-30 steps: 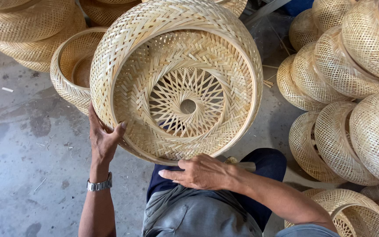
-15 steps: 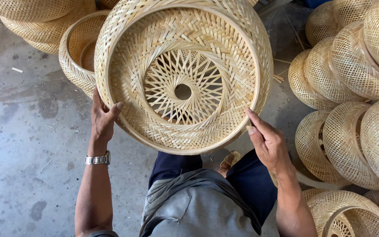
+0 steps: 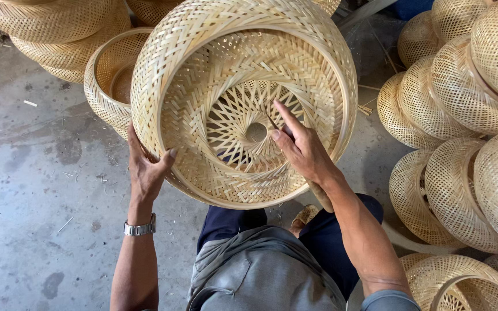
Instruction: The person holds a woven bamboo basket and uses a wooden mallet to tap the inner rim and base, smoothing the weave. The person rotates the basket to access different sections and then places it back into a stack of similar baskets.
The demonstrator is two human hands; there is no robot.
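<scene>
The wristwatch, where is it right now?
In the head view, the silver wristwatch sits on the left wrist, lower left, just below the left hand gripping the big woven basket rim.

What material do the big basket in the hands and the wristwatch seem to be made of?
Basket: seemingly pale split bamboo or a similar cane, unvarnished and matte; flat woven strips show.
Wristwatch, on the left hand's wrist: likely steel; silvery, shiny links.

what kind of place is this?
Probably a basket-weaving workshop. Finished woven baskets are stacked all around on a bare concrete floor, and the left hand and right hand work on a large open-weave basket.
</scene>
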